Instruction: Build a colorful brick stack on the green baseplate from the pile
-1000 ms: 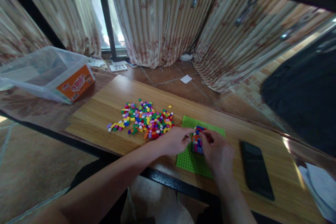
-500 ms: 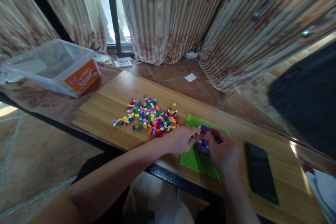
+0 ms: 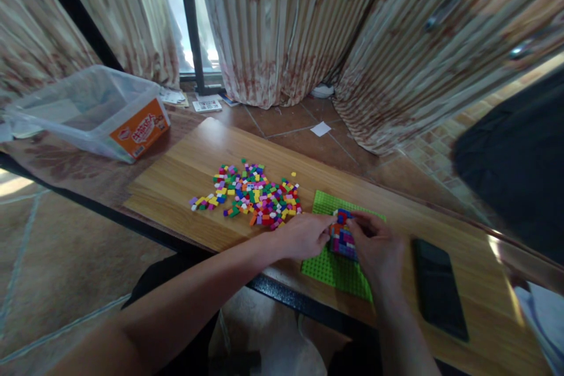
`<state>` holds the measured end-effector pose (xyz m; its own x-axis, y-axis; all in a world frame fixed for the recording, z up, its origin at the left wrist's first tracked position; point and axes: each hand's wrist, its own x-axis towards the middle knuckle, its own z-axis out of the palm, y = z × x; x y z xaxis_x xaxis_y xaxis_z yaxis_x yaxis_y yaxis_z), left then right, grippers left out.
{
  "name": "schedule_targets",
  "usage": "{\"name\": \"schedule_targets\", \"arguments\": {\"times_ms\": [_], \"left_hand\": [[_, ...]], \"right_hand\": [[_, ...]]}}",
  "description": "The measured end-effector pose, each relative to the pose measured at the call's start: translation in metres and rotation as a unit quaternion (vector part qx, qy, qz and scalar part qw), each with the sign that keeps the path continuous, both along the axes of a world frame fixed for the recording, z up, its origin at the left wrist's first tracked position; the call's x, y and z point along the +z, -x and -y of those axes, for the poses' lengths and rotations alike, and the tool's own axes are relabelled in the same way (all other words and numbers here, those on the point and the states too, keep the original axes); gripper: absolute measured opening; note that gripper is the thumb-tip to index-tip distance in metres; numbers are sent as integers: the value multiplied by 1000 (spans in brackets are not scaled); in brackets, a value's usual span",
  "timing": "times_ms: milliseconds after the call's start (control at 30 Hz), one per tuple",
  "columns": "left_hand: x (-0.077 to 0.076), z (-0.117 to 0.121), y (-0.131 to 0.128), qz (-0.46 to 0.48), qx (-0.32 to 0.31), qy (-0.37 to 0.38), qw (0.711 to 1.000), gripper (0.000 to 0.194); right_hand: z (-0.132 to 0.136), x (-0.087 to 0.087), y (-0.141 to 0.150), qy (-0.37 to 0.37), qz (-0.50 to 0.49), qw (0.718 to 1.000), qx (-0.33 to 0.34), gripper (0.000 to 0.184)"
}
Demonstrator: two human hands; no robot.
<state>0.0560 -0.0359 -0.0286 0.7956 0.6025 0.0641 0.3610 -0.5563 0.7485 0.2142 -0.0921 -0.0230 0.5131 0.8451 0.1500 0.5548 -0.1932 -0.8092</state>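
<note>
A block built of many-coloured toy bricks (image 3: 342, 242), with blue and red on its far end and purple lower down, sits on a green studded baseplate (image 3: 324, 270). From the left, my left hand (image 3: 306, 236) reaches it; the index finger and thumb close at its upper left corner and the other fingers curl under. My right hand (image 3: 379, 249) grips its right side, thumb on top and fingers bent round the far edge. Whether a loose brick lies between my fingertips is hidden.
Left of the baseplate, a heap of loose toy bricks (image 3: 259, 194) spreads over the wooden board (image 3: 176, 176). A black phone (image 3: 439, 288) lies to the right. A clear plastic bin (image 3: 92, 111) with an orange label stands at the far left. Striped curtains hang behind.
Both hands keep almost the same place at the brick build. My right hand has shifted very slightly, and a bit more of the build's lower right shows.
</note>
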Motion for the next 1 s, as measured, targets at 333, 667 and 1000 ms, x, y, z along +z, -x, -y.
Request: {"name": "schedule_targets", "arguments": {"times_ms": [333,667,1000], "left_hand": [[2,-1,1,10,6,23,1000,28],[5,-40,27,153,150,74,974,36],[7,-61,43,261,239,109,929,28]], "right_hand": [[3,0,-2,-14,44,999,-13,32],[9,2,15,-129,105,986,-9,24],[7,-11,53,-80,226,941,238,21]]}}
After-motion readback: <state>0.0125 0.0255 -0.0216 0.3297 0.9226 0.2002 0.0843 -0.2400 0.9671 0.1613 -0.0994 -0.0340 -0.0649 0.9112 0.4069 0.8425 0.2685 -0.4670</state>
